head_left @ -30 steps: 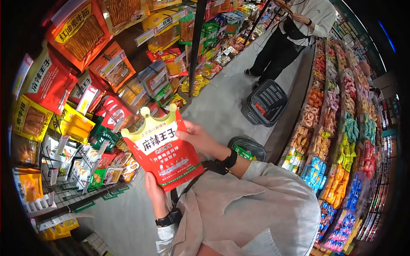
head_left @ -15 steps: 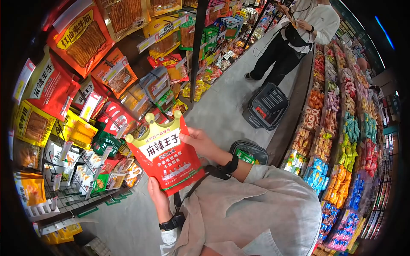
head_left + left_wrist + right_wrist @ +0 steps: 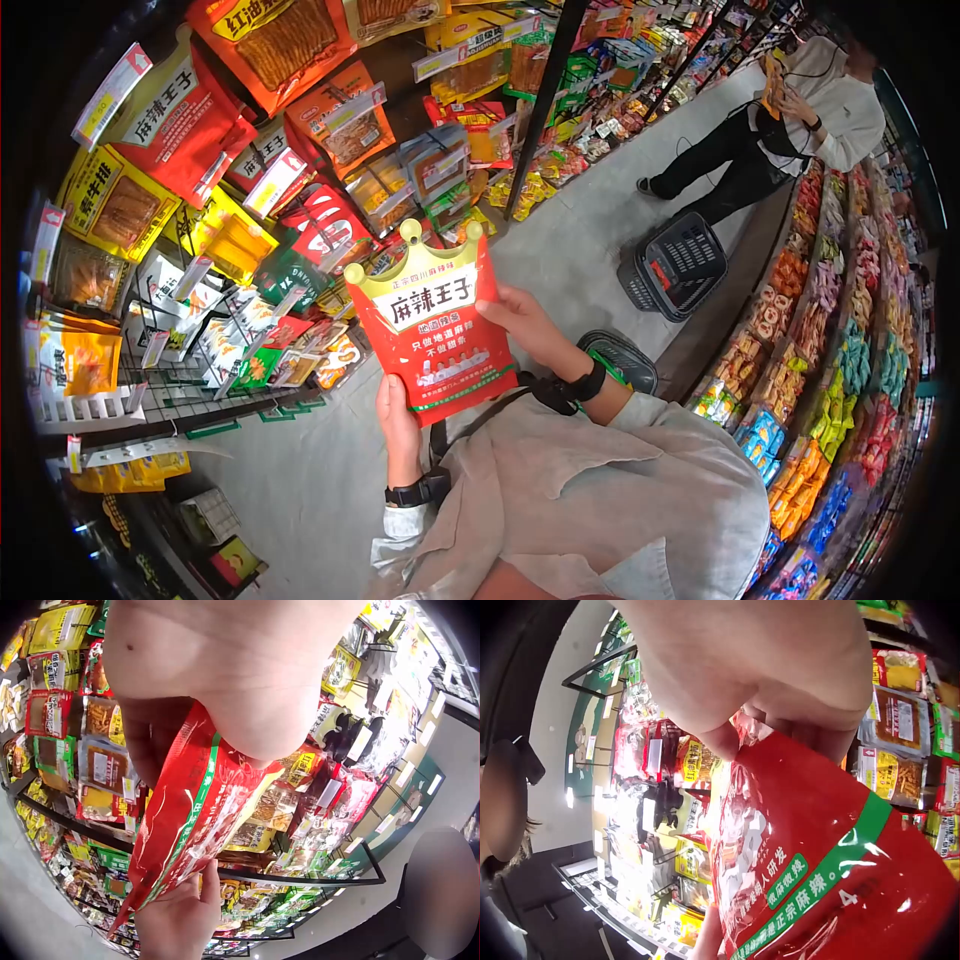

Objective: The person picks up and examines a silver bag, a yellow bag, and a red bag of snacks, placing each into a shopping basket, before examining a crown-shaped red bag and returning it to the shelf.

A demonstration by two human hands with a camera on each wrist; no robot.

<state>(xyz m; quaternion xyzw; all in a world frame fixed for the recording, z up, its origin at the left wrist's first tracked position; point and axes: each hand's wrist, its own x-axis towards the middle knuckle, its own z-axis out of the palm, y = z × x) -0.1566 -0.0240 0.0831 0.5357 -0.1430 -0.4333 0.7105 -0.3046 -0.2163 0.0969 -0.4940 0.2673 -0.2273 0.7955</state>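
A red snack bag (image 3: 440,345) with a gold crown-shaped top and Chinese lettering is held up in front of the body, its printed front facing the head camera. My left hand (image 3: 398,415) grips its lower left corner, thumb on the front and the other fingers behind. At the right edge, my right hand (image 3: 525,322) pinches the bag, thumb on the front. In the left wrist view the red bag (image 3: 187,810) shows side-on between both hands. The right wrist view shows the bag's (image 3: 832,817) glossy red side with a green stripe, the fingers partly hidden behind it.
Hanging snack packs (image 3: 190,125) with price tags fill racks on the left. Bins of wrapped sweets (image 3: 800,380) line the right. A dark shopping basket (image 3: 680,268) stands on the aisle floor, another basket (image 3: 625,362) nearer my right arm. Further down the aisle stands a person (image 3: 770,130).
The head view has turned, so the racks, baskets and other person appear shifted to the right. Both hands keep hold of the snack bag throughout.
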